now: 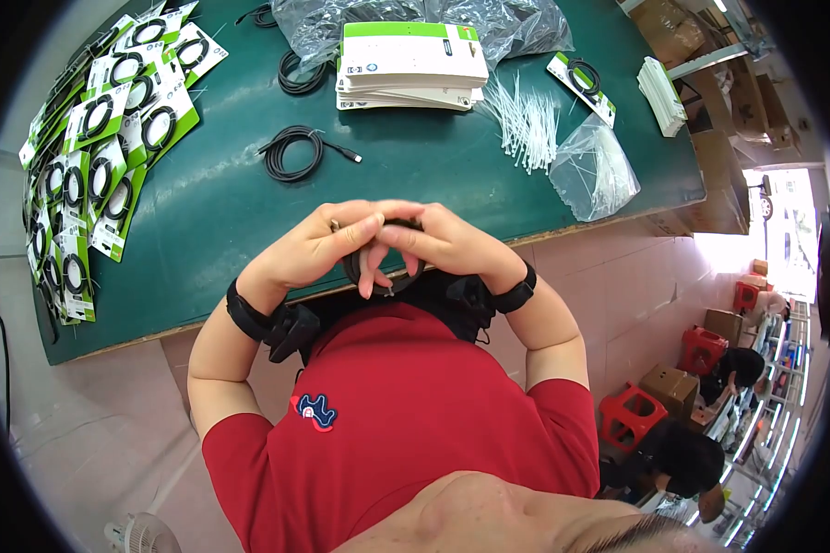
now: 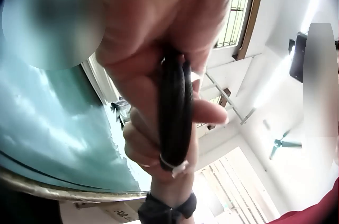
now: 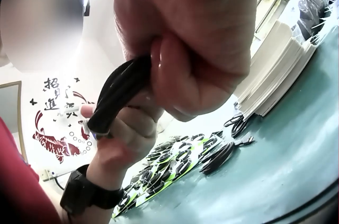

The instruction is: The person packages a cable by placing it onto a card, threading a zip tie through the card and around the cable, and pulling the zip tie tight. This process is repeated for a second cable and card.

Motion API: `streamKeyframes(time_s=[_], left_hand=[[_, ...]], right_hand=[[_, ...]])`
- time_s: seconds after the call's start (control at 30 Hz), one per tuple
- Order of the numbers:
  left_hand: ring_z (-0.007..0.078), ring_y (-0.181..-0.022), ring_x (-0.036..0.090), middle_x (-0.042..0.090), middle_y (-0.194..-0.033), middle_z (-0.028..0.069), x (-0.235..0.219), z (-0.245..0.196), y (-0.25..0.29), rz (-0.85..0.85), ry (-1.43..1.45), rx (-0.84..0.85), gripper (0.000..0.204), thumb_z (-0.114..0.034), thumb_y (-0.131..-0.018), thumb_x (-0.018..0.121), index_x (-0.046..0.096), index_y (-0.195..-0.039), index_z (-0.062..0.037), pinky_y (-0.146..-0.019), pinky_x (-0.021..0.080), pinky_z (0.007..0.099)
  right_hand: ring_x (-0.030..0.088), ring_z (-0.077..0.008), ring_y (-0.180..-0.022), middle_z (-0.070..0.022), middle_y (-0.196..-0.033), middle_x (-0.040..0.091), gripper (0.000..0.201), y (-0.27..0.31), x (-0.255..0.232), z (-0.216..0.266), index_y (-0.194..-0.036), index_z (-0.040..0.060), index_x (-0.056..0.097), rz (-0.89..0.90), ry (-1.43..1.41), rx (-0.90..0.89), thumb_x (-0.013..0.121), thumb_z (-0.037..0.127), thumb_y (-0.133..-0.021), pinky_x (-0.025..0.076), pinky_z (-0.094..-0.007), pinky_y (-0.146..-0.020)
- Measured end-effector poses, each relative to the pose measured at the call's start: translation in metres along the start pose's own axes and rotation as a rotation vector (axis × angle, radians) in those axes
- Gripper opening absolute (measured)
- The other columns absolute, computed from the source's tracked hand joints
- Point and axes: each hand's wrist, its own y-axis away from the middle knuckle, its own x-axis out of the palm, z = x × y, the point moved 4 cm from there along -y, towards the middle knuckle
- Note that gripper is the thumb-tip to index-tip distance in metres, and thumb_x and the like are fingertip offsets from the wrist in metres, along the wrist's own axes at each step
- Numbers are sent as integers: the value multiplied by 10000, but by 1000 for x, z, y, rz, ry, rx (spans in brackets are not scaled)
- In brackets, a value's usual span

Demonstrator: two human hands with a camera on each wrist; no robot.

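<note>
A coiled black cable [image 1: 351, 267] is held between both hands at the table's front edge. My left hand [image 1: 318, 246] grips the coil on one side, its thumb close to the right hand's fingers. My right hand [image 1: 443, 241] grips the other side. In the left wrist view the coil [image 2: 175, 110] shows edge-on, with a whitish tie around its lower end. The right wrist view has the coil [image 3: 119, 94] running out of the near fist. Parts of the coil are hidden by the fingers.
Carded cables [image 1: 97, 115] cover the table's left side. Another coil [image 1: 292, 154] lies behind the hands, near a card stack [image 1: 410, 57]. White zip ties [image 1: 526, 120], a plastic bag [image 1: 595, 170] and one carded cable [image 1: 582, 77] are at the right.
</note>
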Motion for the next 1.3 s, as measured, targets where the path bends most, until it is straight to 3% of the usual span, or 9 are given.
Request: streamKeyframes(time_s=[0.1,0.2,0.5,0.63,0.87,1.03,1.17,1.27,1.3], left_hand=[[113,-589,595,559,-732,24,3,-4,-4,-435,423,151,471,-265,-1092,434,452,-1477,6,-670,593,324],[93,-576,563,546,-698,17,2,7,-10,-460,294,227,411,-215,-1088,450,505,-1422,19,-642,583,308],[53,-484,417,426,-613,-32,7,13,-7,-491,-92,240,366,-231,-1100,427,593,-1277,44,-483,483,234],[45,-446,375,403,-594,-44,4,14,-7,-449,-63,221,374,-234,-1105,413,592,-1280,43,-450,461,228],[46,-455,373,398,-603,-37,1,19,-9,-450,322,249,359,-239,-1101,439,619,-1254,31,-419,416,232],[36,-454,331,379,-623,-46,-1,22,-8,-483,452,201,371,-262,-1100,446,609,-1259,31,-404,348,218],[27,-457,316,369,-624,-60,-11,24,-5,-545,533,169,368,-267,-1099,450,586,-1273,28,-403,312,209],[18,-460,310,365,-628,-70,-20,26,0,-567,596,133,368,-277,-1096,460,576,-1275,22,-406,301,200],[14,-461,306,363,-630,-76,-22,26,1,-575,628,116,368,-283,-1094,465,571,-1276,19,-407,295,195]], right_hand=[[541,-71,-612,8,-728,600,348,-4,-7,-2,-1104,-8,639,-58,7,-40,524,318,-1065,443,-231,-568],[540,-68,-594,4,-686,580,344,-6,-10,6,-1102,-15,639,-204,-13,-103,513,303,-1069,435,-237,-557],[586,-97,-598,-43,-742,652,426,-6,-5,15,-1088,-36,653,-137,28,-109,525,369,-1058,460,-250,-546],[573,-85,-601,-28,-738,629,440,-6,-3,18,-1099,-35,662,-69,23,-94,520,380,-1062,453,-250,-545],[474,-36,-579,35,-709,551,377,-17,-1,-5,-983,25,637,-278,-152,-148,499,362,-1079,366,-219,-522],[476,-57,-594,34,-663,536,477,-24,-7,-12,-961,-29,648,-222,-253,-81,550,430,-1046,385,-228,-527],[442,-41,-615,-9,-831,640,453,-11,-16,-5,-1044,9,652,-64,-465,163,538,447,-1047,382,-205,-550],[485,-58,-642,-65,-1081,690,418,-4,-29,6,-1124,29,663,-393,-214,-192,614,426,-1006,427,-214,-579],[485,-58,-642,-65,-1081,690,418,0,-30,8,-1124,29,663,-389,-213,-195,614,426,-1006,427,-214,-579]])
